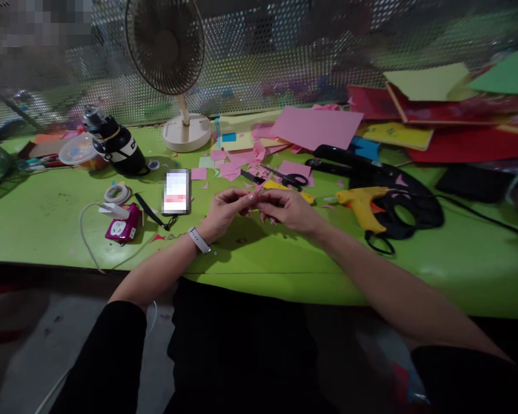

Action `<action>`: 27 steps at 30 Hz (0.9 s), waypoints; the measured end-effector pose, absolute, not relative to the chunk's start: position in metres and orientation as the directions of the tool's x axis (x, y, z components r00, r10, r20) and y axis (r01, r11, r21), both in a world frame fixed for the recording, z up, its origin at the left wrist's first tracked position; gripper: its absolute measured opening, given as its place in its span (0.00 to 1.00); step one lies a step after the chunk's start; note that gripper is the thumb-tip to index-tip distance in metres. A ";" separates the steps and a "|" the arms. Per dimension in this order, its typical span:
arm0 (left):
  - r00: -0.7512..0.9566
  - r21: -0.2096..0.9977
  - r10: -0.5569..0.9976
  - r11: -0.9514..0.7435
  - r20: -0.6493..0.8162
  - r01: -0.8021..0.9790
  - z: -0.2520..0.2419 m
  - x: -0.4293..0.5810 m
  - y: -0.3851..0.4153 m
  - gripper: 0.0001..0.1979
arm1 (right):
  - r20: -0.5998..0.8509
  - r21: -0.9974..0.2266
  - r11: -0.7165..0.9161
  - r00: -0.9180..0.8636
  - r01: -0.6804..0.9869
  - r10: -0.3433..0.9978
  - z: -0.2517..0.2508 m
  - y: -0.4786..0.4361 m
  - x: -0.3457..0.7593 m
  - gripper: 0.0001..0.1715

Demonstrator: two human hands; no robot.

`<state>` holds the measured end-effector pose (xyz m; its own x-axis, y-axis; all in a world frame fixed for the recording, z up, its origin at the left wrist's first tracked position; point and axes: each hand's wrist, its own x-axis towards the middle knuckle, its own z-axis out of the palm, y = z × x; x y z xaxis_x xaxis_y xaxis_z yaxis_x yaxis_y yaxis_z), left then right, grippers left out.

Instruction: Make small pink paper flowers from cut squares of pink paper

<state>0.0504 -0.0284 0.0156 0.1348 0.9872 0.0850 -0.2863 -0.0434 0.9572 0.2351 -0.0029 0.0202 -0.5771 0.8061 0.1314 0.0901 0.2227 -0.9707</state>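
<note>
My left hand (228, 208), with a white band on its wrist, and my right hand (285, 208) meet fingertip to fingertip above the green table (250, 259). Both are closed in a pinch. Whatever sits between the fingertips is too small and too hidden to name. Just beyond the hands lie a yellow utility knife (280, 185), black-handled scissors (294, 179) and many pink paper scraps (231, 171). To the right of my right hand rests a yellow hot glue gun (365, 207). A phone (176, 191) lies left of my left hand.
A fan (186, 132) stands at the back. Toward the left are a black bottle (118, 146), a plastic tub (82, 152), a tape roll (117, 194) and a purple power adapter (123, 224) with a white cable. Pink sheets (317, 126) and red folders (461, 144) pile at back right.
</note>
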 end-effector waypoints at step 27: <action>0.098 0.953 0.988 -0.083 0.117 -0.292 0.017 0.049 -0.026 0.16 | 0.166 -0.978 0.208 -0.575 0.008 0.801 0.018 0.000 0.235 0.20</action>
<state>0.0488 -0.0258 0.0174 0.0984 0.9883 0.1166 -0.2921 -0.0833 0.9528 0.2347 0.0001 0.0179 -0.5755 0.8008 0.1658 0.0081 0.2083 -0.9780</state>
